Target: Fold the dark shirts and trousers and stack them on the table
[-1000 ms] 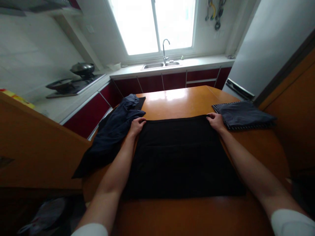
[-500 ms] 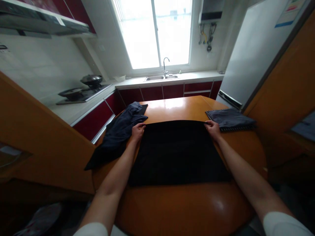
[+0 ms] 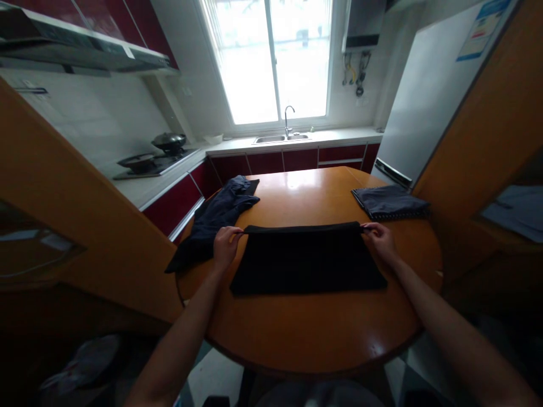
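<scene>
A black cloth [image 3: 307, 263], perhaps a garment, lies on the wooden table [image 3: 305, 328] in front of me. My left hand [image 3: 226, 246] pinches its far left corner, and my right hand [image 3: 379, 240] pinches the far right corner. Between the two hands the far edge is stretched straight and raised slightly off the table. Left of my left hand lies a crumpled dark blue garment [image 3: 223, 209]. Beyond my right hand is a folded grey garment [image 3: 388, 202] with a black and white patterned edge.
Behind the table runs a counter with a sink [image 3: 271, 138] and faucet [image 3: 288, 120]. A stove with a pan [image 3: 138, 163] and a lidded wok [image 3: 169, 141] stands at the left. The fridge [image 3: 418, 107] and a wooden partition [image 3: 479, 152] border the right side.
Both hands have drawn the cloth's far edge toward me and lifted it a little, so less of the cloth lies flat. My view has tilted up, showing the table's near edge and the floor.
</scene>
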### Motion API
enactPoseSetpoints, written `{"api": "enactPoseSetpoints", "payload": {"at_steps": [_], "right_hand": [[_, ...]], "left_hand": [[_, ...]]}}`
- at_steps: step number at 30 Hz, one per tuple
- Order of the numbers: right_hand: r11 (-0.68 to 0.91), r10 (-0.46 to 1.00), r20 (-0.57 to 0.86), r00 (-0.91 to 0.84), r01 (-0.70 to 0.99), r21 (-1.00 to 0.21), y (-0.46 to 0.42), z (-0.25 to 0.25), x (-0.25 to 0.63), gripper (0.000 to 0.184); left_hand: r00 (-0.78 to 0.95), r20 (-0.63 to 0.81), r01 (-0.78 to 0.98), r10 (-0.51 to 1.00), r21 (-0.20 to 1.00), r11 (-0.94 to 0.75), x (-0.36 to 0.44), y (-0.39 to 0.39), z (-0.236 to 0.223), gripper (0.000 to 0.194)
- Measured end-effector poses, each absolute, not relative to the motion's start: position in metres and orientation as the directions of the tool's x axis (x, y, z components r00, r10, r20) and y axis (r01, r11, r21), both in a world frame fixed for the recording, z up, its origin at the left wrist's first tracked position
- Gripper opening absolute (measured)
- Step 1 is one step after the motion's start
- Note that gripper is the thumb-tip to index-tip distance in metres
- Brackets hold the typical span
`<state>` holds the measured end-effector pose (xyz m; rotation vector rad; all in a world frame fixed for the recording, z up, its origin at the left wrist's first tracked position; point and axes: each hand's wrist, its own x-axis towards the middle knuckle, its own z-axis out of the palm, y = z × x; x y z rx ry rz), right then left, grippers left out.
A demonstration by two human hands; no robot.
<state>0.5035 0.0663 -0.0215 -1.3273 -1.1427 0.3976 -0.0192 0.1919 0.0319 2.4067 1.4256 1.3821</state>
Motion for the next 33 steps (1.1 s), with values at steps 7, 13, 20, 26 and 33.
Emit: {"api": "enactPoseSetpoints", "payload": {"at_steps": [7, 13, 20, 26, 33], "right_hand": [[0.314, 0.812, 0.5, 0.301, 0.498, -0.809, -0.008, -0.024, 0.504, 0.011], [0.287, 0.828, 0.509, 0.238, 0.599, -0.747, -0.051, -0.018, 0.497, 0.005], [0.267, 0.84, 0.507, 0.195, 0.664, -0.698, -0.066, -0.018, 0.499, 0.006], [0.271, 0.851, 0.503, 0.154, 0.692, -0.67, -0.073, -0.018, 0.497, 0.006], [0.275, 0.869, 0.488, 0.08, 0.742, -0.612, -0.076, -0.024, 0.497, 0.013]], "left_hand": [[0.247, 0.657, 0.683, 0.712, 0.403, -0.609, -0.048, 0.12, 0.014, 0.017], [0.275, 0.635, 0.672, 0.722, 0.41, -0.617, -0.059, 0.077, 0.008, 0.017], [0.292, 0.613, 0.644, 0.734, 0.441, -0.624, -0.061, 0.06, 0.012, 0.014], [0.34, 0.496, 0.621, 0.799, 0.52, -0.587, -0.069, 0.06, 0.009, 0.015], [0.38, 0.453, 0.633, 0.807, 0.508, -0.584, -0.075, 0.062, 0.001, 0.016]]}}
